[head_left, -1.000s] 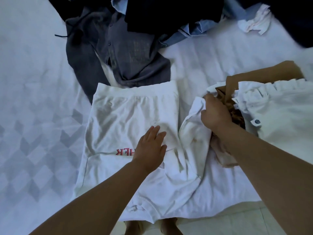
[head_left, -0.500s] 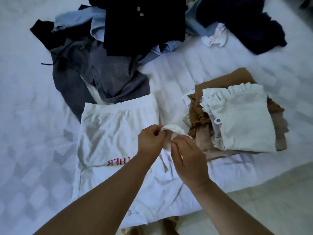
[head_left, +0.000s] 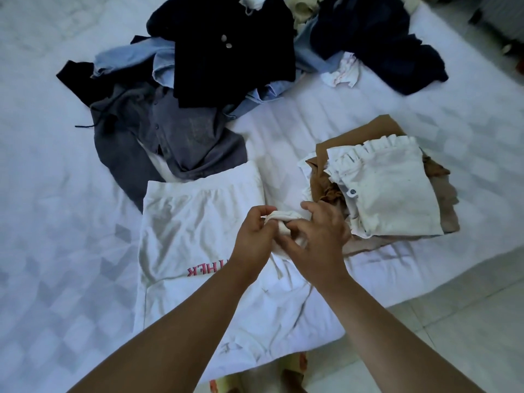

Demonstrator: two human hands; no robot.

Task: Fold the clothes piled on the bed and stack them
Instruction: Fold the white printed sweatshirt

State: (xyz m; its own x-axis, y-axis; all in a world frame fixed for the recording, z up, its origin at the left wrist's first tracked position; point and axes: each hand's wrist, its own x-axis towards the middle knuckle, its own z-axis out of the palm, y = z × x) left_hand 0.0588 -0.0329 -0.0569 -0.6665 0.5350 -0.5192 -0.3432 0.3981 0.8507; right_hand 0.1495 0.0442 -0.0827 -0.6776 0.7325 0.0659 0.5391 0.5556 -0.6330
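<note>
White cloth is what we see most. From the head view, we see a white shirt with pink letters lying flat on the bed. Over the shirt's right edge, our left hand and right hand both pinch a small white bunched piece. Right of the shirt sits a folded stack. Behind the shirt lies a pile of dark and blue clothes.

Pale tiled floor beside the bed, dark blurred objects at far right.
</note>
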